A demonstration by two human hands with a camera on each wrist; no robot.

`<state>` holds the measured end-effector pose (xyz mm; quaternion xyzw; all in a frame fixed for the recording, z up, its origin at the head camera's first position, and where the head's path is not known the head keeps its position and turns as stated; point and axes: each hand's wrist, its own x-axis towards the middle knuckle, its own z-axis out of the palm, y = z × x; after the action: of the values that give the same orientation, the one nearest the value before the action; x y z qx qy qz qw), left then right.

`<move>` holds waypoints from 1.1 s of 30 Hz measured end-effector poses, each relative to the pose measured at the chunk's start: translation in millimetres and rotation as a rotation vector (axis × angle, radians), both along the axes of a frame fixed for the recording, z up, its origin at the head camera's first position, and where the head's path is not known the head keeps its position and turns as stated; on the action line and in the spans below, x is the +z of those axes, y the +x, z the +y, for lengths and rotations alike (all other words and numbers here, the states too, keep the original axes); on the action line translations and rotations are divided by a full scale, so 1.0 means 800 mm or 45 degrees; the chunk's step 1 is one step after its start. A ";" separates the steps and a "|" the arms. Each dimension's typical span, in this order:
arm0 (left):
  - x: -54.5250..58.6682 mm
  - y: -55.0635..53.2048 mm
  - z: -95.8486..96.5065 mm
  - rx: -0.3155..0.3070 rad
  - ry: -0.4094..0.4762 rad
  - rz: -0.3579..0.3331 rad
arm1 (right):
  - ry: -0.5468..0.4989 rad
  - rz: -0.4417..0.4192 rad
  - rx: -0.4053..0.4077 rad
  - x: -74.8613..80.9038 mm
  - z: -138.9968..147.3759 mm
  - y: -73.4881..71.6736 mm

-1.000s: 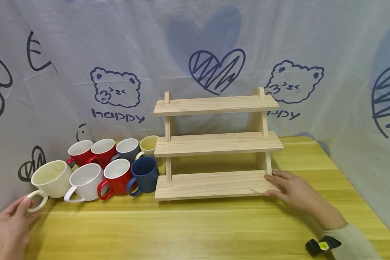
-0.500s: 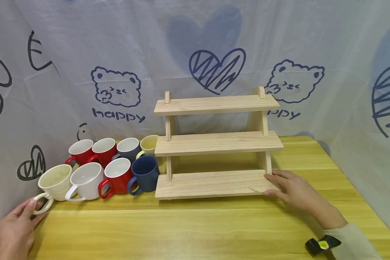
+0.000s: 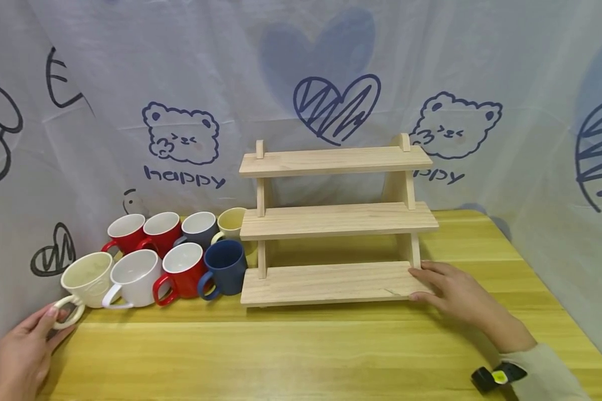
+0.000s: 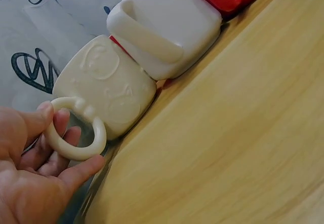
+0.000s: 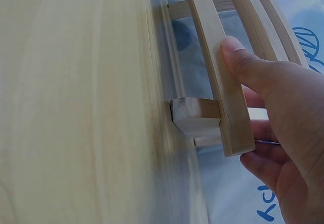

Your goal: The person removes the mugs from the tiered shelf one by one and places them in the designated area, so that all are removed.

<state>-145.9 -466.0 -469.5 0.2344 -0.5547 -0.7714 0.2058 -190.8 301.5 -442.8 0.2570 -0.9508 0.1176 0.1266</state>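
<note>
A cream mug (image 3: pixel 87 277) with raised figures on its side (image 4: pixel 121 89) stands at the left end of the front row of mugs. My left hand (image 3: pixel 22 353) pinches its ring-shaped handle (image 4: pixel 76 152) between thumb and fingers. To its right are a white mug (image 3: pixel 136 278), a red mug (image 3: pixel 184 270) and a dark blue mug (image 3: pixel 226 267). At the table's middle stands a three-tier wooden shelf (image 3: pixel 331 284). My right hand (image 3: pixel 456 295) grips the right end of its lowest board (image 5: pixel 230 117), thumb on the front edge and fingers behind.
Behind the front mugs stand two red mugs, one of them at the far left (image 3: pixel 126 236), a grey mug (image 3: pixel 200 231) and a pale yellow mug (image 3: pixel 229 223), partly hidden by the shelf. A printed curtain (image 3: pixel 281 67) encloses the wooden table (image 3: pixel 301 356) at the back and sides.
My left hand has brought the cream mug to the right and slightly nearer, close beside the white mug. My right hand has stayed on the shelf.
</note>
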 end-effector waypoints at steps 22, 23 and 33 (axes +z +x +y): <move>0.075 0.016 0.050 -0.111 -1.668 -0.458 | 0.019 -0.003 0.016 0.004 -0.001 0.003; 0.077 0.015 0.053 -0.120 -1.693 -0.443 | 0.022 -0.011 0.016 0.004 -0.001 0.004; 0.099 0.006 0.106 -0.321 -1.889 -0.190 | 0.025 -0.059 0.008 0.016 0.001 0.006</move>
<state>-140.9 -380.8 -390.4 0.0207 -0.9635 -0.1954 0.1816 -185.8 302.1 -429.6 0.2585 -0.9538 0.1146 0.1015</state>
